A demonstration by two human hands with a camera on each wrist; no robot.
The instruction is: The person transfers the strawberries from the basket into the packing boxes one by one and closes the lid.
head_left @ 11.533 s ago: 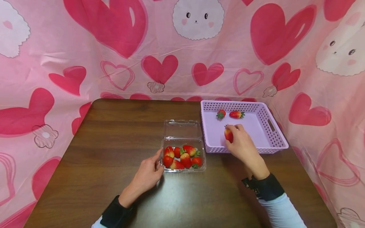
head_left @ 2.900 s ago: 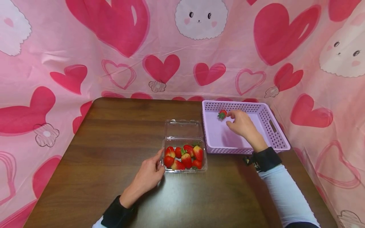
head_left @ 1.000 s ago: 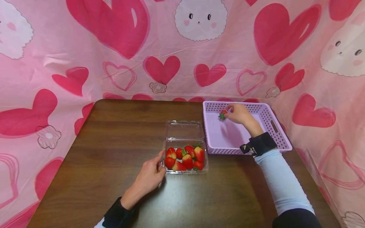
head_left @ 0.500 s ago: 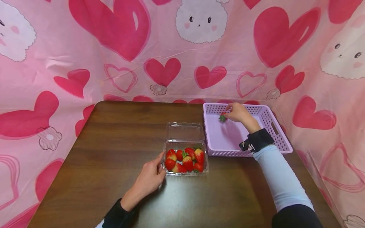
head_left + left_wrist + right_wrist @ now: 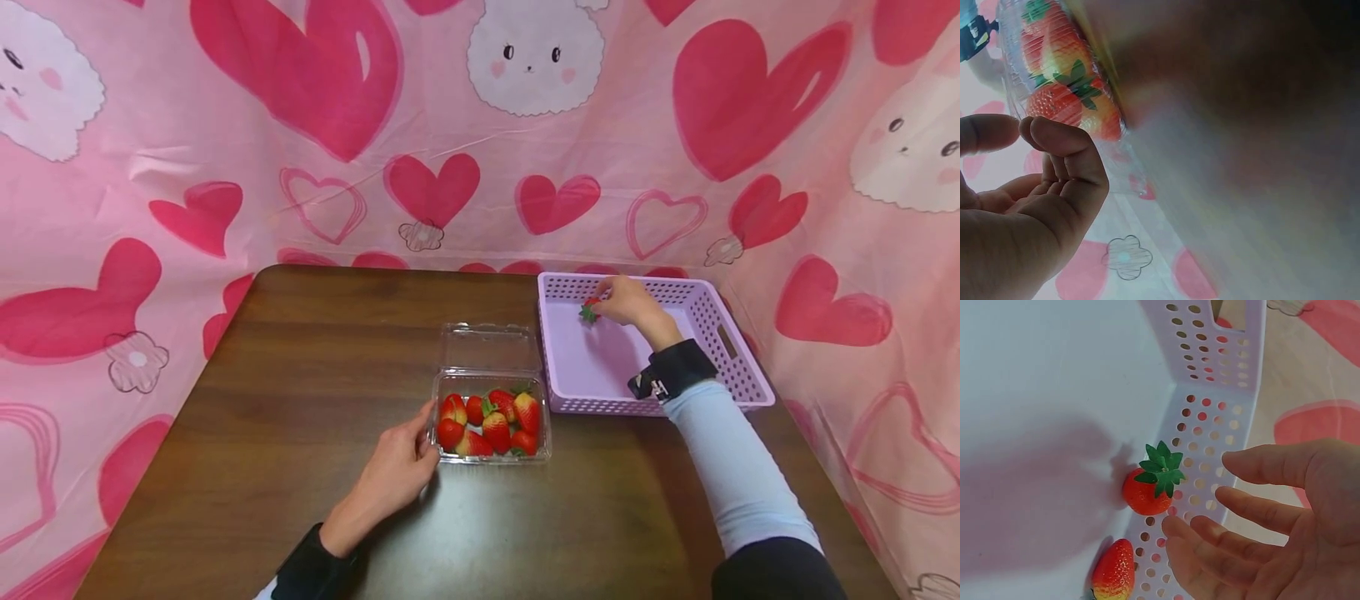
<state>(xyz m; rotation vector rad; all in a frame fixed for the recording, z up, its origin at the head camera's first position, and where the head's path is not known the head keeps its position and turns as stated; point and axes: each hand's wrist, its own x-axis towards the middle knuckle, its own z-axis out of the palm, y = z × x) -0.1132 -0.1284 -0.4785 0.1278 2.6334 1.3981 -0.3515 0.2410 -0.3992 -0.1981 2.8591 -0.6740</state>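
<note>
The clear plastic clamshell box [image 5: 491, 459] stands lid-open on the table with several strawberries [image 5: 496, 432] inside. My left hand [image 5: 393, 467] grips its near left side; the left wrist view shows bent fingers meeting at the box's edge. Inside the lilac basket [image 5: 600, 398], my right hand [image 5: 633, 307] hovers over the far wall. Its fingers are spread, with nothing between them in the right wrist view. Just by them lies a strawberry with green leaves facing up [image 5: 1150, 490]. A second strawberry [image 5: 1114, 572] sits beside it, hidden under the hand in the head view.
The brown wooden table [image 5: 322, 375] carries the box, with the basket close against its right side. Perforated walls [image 5: 723, 333] surround the basket floor. A pink heart-printed cloth [image 5: 442, 92] hangs behind and beside the table.
Since the oldest frame, another strawberry has come into the box from the right hand. Over the last seconds my right hand moved slightly farther back in the basket. My left hand stayed.
</note>
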